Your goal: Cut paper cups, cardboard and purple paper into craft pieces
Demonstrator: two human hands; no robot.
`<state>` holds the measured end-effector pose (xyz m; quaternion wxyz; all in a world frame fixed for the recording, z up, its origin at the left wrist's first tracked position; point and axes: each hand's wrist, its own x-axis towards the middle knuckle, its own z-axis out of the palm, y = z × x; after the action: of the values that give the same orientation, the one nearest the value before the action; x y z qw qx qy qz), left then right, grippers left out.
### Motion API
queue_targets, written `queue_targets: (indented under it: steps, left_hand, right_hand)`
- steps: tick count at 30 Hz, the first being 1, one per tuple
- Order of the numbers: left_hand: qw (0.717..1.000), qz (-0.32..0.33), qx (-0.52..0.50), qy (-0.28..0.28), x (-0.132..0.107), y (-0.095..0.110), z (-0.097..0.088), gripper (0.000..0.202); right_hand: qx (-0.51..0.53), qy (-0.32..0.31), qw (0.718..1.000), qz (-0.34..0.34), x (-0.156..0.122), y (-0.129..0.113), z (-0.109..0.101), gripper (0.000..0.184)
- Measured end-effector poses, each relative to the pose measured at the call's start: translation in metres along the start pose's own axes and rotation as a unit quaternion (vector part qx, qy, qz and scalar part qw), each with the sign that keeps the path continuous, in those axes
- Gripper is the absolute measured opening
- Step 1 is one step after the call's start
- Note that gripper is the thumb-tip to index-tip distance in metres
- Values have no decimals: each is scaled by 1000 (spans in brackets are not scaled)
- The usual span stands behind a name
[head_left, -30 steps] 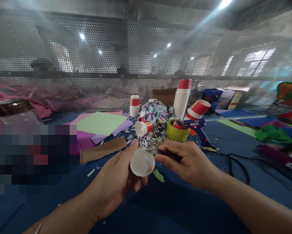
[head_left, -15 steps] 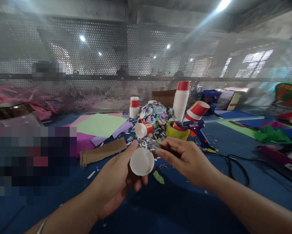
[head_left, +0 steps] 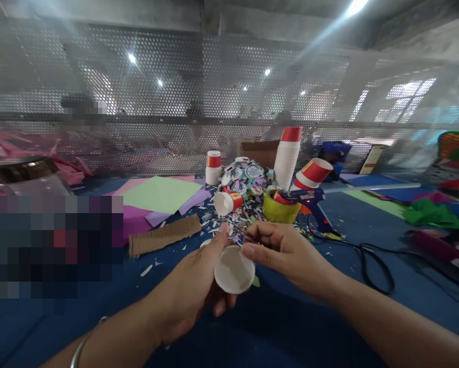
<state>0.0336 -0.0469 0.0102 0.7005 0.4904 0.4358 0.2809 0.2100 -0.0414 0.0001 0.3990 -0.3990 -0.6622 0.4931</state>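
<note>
My left hand (head_left: 199, 281) is wrapped round a white paper cup (head_left: 234, 270) that looks cut short, its round face turned towards me. Close against the cup's upper right edge is my right hand (head_left: 285, 250), its fingers closed on what appear to be scissors (head_left: 248, 235). Only a thin metal part of them shows past the fingers. Just beyond both hands, a red and white paper cup (head_left: 233, 202) lies on its side among paper scraps. Part of another white piece (head_left: 205, 244) peeks out behind my left thumb.
A glue gun (head_left: 314, 205) with a black cable (head_left: 362, 250) rests by a yellow ring-shaped container (head_left: 279, 209). Behind stand a tall cup stack (head_left: 287, 158) and a heap of decorated cup pieces (head_left: 248, 174). Corrugated cardboard (head_left: 164, 235) and coloured paper (head_left: 158, 194) lie left.
The cup in my left hand has moved slightly right and down, and its face has turned. My right thumb has come up against the cup's edge. The view has shifted a little.
</note>
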Motion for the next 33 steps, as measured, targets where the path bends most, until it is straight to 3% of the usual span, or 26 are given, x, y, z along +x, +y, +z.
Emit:
queue_targets:
  steps: [7, 11, 18, 24, 29, 33]
  left_hand:
    - [990, 12, -136, -25, 1, 3, 0, 39]
    - [991, 32, -104, -81, 1, 2, -1, 25]
    - [995, 77, -68, 10, 4, 2, -3, 13]
    - [988, 128, -67, 58, 3, 3, -4, 21]
    - [990, 129, 5, 46, 5, 0, -9, 23]
    - [992, 121, -12, 34, 7, -2, -6, 22]
  right_hand:
    - [-3, 39, 999, -6, 1, 0, -1, 35]
    - [-19, 54, 998, -26, 0, 1, -2, 37]
    - [-9, 104, 994, -32, 0, 2, -4, 31]
    - [-45, 92, 994, -37, 0, -2, -6, 29]
    - [-63, 96, 992, -53, 0, -2, -7, 24]
    - [-68, 91, 992, -61, 0, -2, -7, 21]
